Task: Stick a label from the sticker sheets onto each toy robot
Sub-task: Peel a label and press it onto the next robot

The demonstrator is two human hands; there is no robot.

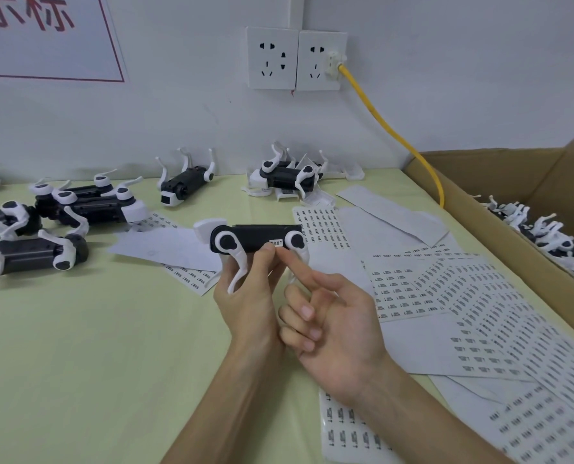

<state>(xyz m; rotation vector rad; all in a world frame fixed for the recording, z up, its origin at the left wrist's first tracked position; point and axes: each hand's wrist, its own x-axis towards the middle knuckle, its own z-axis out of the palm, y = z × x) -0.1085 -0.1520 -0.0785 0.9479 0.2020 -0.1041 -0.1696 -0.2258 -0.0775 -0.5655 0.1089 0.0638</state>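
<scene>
My left hand grips a black and white toy robot from below, lifted above the table with its side facing me. A small white label sits on the robot's black body near the rear leg joint. My right hand is just right of it, index finger stretched out with its tip at the label's lower edge and the other fingers curled. Sticker sheets with rows of small printed labels lie spread over the right half of the table.
Several toy robots lie at the left, one near the wall, more at the back middle. A cardboard box of robots stands at right. A yellow cable runs from the wall socket. Blank backing sheets lie around.
</scene>
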